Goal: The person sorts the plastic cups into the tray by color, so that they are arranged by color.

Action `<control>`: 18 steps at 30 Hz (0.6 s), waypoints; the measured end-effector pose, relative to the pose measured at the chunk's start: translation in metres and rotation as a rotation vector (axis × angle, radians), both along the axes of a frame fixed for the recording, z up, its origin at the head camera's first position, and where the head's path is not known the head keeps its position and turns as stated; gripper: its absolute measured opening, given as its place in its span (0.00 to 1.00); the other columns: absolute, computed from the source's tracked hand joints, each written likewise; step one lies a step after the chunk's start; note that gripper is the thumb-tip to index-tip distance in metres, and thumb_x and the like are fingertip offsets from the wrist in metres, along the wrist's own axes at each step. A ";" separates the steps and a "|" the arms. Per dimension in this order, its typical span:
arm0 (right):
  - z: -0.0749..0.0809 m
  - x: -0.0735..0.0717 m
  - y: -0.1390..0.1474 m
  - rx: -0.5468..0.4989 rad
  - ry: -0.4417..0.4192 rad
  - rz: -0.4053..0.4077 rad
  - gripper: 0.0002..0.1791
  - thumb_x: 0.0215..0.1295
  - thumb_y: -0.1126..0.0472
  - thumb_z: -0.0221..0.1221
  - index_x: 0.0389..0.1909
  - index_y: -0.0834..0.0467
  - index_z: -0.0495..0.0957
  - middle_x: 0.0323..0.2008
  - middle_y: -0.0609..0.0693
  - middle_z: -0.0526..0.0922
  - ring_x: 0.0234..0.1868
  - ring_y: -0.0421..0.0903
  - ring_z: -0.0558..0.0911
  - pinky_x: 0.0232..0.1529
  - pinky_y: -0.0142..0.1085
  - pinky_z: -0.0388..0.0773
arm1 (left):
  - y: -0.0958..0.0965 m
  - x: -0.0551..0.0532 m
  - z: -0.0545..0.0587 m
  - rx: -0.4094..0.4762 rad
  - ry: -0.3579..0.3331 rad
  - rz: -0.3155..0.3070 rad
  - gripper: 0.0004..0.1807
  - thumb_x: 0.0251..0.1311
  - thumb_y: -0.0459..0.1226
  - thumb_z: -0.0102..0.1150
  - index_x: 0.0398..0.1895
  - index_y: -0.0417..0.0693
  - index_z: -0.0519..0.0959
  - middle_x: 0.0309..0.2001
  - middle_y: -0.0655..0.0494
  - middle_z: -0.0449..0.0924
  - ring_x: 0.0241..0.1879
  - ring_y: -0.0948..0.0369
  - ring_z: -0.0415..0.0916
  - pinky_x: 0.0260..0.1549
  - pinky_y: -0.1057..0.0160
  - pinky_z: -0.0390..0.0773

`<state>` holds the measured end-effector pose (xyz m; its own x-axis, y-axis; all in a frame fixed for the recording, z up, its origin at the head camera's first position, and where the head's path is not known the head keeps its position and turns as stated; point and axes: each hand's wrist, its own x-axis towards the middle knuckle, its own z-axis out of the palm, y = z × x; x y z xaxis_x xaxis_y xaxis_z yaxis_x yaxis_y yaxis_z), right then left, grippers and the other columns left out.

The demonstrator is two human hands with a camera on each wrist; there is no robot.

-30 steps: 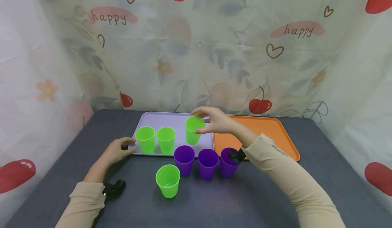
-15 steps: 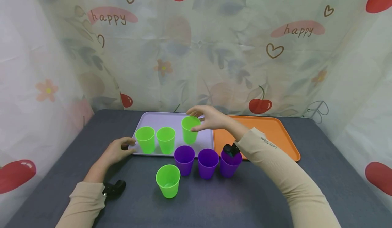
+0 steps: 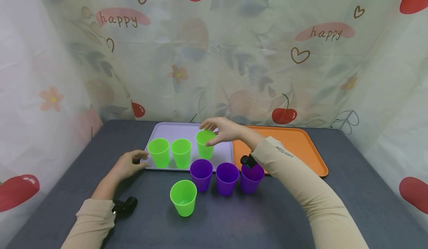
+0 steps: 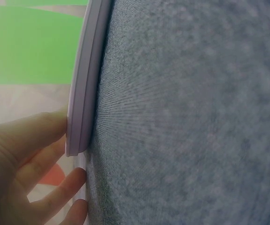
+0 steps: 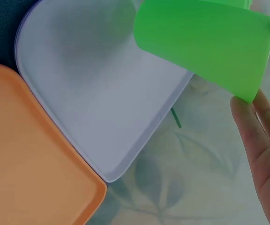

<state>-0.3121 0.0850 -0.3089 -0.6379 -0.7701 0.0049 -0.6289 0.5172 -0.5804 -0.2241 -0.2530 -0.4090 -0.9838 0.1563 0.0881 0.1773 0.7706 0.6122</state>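
My right hand (image 3: 224, 130) holds a bright green plastic cup (image 3: 205, 150) near its rim, thumb on one side and fingers on the other. That cup is upright, over the lavender tray (image 3: 220, 154), to the right of two other green cups (image 3: 158, 153) standing there. In the right wrist view, fingertips meet the rim of the held cup (image 5: 205, 44). My left hand (image 3: 128, 163) is at the tray's front left corner. The left wrist view has its thumb (image 4: 41, 129) touching the tray's rim (image 4: 85, 79), the other fingers spread below.
Three purple cups (image 3: 227, 178) stand in a row in front of the trays. Nearer on the dark table (image 3: 140, 230) is another green cup (image 3: 183, 199). An orange tray (image 3: 294, 145) adjoins the lavender one on the right. Printed curtains (image 3: 217, 63) enclose the table.
My right hand has carried the green cup leftward over the lavender tray, and the cup now sits slightly lower in view, nearer the other two. My left hand has stayed put.
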 end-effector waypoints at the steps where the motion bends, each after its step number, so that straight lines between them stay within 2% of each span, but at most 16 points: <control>1: -0.001 0.000 -0.001 0.003 -0.002 0.002 0.31 0.50 0.59 0.68 0.57 0.58 0.71 0.55 0.58 0.77 0.55 0.55 0.77 0.55 0.42 0.76 | 0.000 0.000 0.000 0.000 0.000 0.000 0.20 0.58 0.36 0.60 0.50 0.33 0.75 0.48 0.34 0.78 0.51 0.37 0.73 0.50 0.43 0.73; 9: -0.005 -0.001 -0.006 0.073 -0.011 0.015 0.32 0.50 0.59 0.68 0.57 0.59 0.71 0.55 0.59 0.76 0.55 0.54 0.76 0.56 0.41 0.76 | 0.001 0.000 0.000 0.000 0.007 -0.001 0.20 0.57 0.36 0.61 0.50 0.32 0.75 0.48 0.34 0.79 0.50 0.38 0.74 0.50 0.43 0.73; 18: -0.010 -0.007 -0.007 0.088 -0.026 0.092 0.32 0.50 0.54 0.67 0.57 0.58 0.71 0.54 0.57 0.76 0.54 0.52 0.77 0.53 0.37 0.78 | 0.000 -0.001 -0.001 -0.007 0.008 -0.002 0.20 0.58 0.35 0.59 0.50 0.32 0.75 0.48 0.34 0.78 0.51 0.38 0.73 0.50 0.43 0.73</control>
<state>-0.3189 0.0780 -0.3193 -0.5634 -0.8222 -0.0811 -0.6615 0.5078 -0.5518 -0.2254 -0.2534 -0.4097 -0.9828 0.1585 0.0948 0.1833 0.7745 0.6054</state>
